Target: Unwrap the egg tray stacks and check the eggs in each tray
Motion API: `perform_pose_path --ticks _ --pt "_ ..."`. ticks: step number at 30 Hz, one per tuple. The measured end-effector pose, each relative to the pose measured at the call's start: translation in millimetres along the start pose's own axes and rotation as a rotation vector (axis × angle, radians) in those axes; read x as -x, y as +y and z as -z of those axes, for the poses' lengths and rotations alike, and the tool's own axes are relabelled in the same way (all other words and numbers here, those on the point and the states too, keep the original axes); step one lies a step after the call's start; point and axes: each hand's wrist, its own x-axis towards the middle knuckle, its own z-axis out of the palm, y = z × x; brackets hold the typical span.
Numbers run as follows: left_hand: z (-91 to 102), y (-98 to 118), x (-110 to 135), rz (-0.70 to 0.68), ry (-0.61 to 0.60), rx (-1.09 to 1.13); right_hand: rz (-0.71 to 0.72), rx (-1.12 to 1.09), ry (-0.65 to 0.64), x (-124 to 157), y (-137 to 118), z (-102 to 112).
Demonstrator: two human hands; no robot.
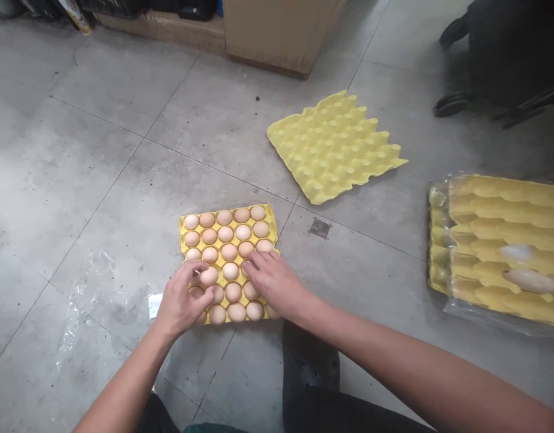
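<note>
A yellow egg tray (272, 219) full of light brown eggs lies on the floor in front of me. At its left side my left hand (189, 294) curves its thumb and fingers around an egg (209, 276), which looks slightly raised above its neighbours. My right hand (270, 276) reaches over the right side of the tray, its fingertips bent down onto an egg (246, 269) that they partly cover. Between the two hands another egg (230, 271) sits in its cup. Both hands hide some of the eggs along the tray's lower edges.
An upturned yellow egg tray (335, 147) lies beyond on the tiled floor. Right of me are stacked yellow trays (506, 210) in clear plastic. Crumpled clear film (85, 300) lies at left. A cardboard box (277, 36) stands at the back, and a black wheeled object (506, 54) at upper right.
</note>
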Motion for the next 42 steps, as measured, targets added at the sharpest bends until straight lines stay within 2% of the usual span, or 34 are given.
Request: perform_pose_path --ticks 4,9,11,15,19,22,26,28,30,35,37,39,42 --pt "-9.1 -6.9 -5.9 -0.128 -0.024 -0.257 -0.009 -0.003 0.006 -2.9 -0.6 -3.6" --pt "-17.9 -7.1 -8.9 -0.217 -0.061 -0.546 -0.034 -0.165 0.093 2.4 7.4 -10.6" --pt "-18.1 -1.9 -9.2 -0.219 -0.064 -0.575 -0.069 -0.275 0.170 8.1 8.8 -9.8" --pt "-22.3 14.1 -13.0 -0.274 -0.065 -0.541 -0.226 -0.702 0.331 17.4 2.1 -0.3" --pt "-34.9 25.2 -22.3 -0.346 -0.135 -0.569 -0.324 -0.920 0.279 21.2 -6.4 5.9" --pt "-42.4 25.9 -27.8 -0.344 -0.142 -0.589 -0.284 -0.887 0.250 23.8 -6.4 1.0" --pt "-42.4 21.7 -28.3 -0.346 -0.139 -0.560 -0.195 -0.719 0.284 26.7 -1.6 -10.5" --pt "-38.3 20.5 -25.9 -0.332 -0.114 -0.484 -0.168 -0.588 0.291 26.5 0.3 -15.1" --pt "-32.5 20.3 -22.3 -0.263 -0.079 -0.328 -0.135 -0.437 0.278 24.8 1.1 -18.2" --pt "-22.5 16.9 -11.1 0.097 -0.077 0.211 -0.118 -0.244 0.181 15.5 0.1 -20.4" --pt "-22.2 13.9 -7.5 0.174 -0.104 0.456 -0.126 -0.221 0.156 11.3 0.0 -20.0" --pt "-22.3 11.8 -5.6 0.178 -0.141 0.607 -0.122 -0.209 0.137 8.2 0.3 -19.5" --pt "-21.4 12.5 -6.9 0.086 -0.169 0.559 -0.101 -0.189 0.126 7.6 1.2 -18.8"
